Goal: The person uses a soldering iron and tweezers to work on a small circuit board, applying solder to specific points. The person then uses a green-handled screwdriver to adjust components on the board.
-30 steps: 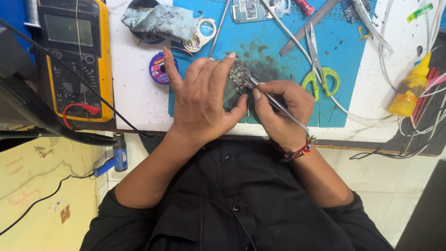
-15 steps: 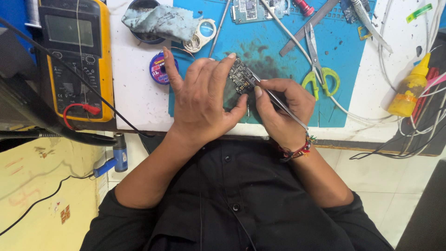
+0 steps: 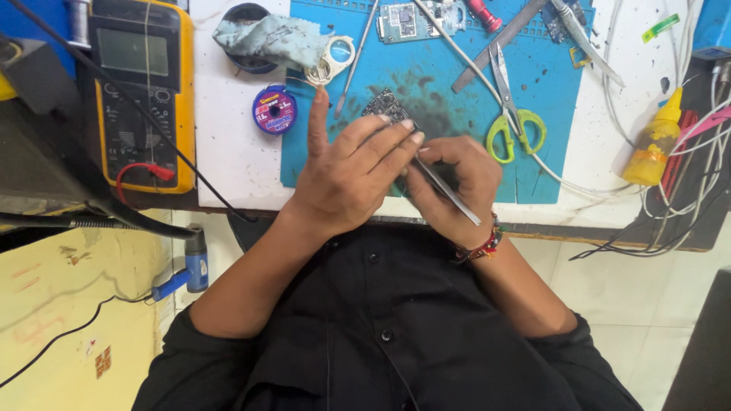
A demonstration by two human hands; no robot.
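A small dark circuit board (image 3: pixel 390 106) lies on the blue mat (image 3: pixel 533 164), tilted so its long axis runs from about 10 to 4 o'clock; only its upper end shows, the rest is under the fingers. The left hand (image 3: pixel 346 179) covers it from 7 o'clock, palm down, fingers spread and pressed flat across the board's lower part, forefinger lifted and pointing to 12. The right hand (image 3: pixel 453 186) sits just at 4 o'clock of the board, fingers pinched together on slim metal tweezers (image 3: pixel 445 192) held like a pen; the handle end sticks out toward 4 o'clock and the tips point toward 10, hidden behind the left fingertips, so whether they touch the board cannot be told. The tweezers and board lie nearly along one line, and the left hand is the nearer one, resting on the board.

Outward: a solder-wick spool (image 3: pixel 274 110) at 9 o'clock, a second board (image 3: pixel 411 19) at 12, yellow-handled scissors (image 3: pixel 514 122) at 3, a yellow bottle (image 3: pixel 655 144) farther right, and a yellow multimeter (image 3: pixel 141 91) far left.
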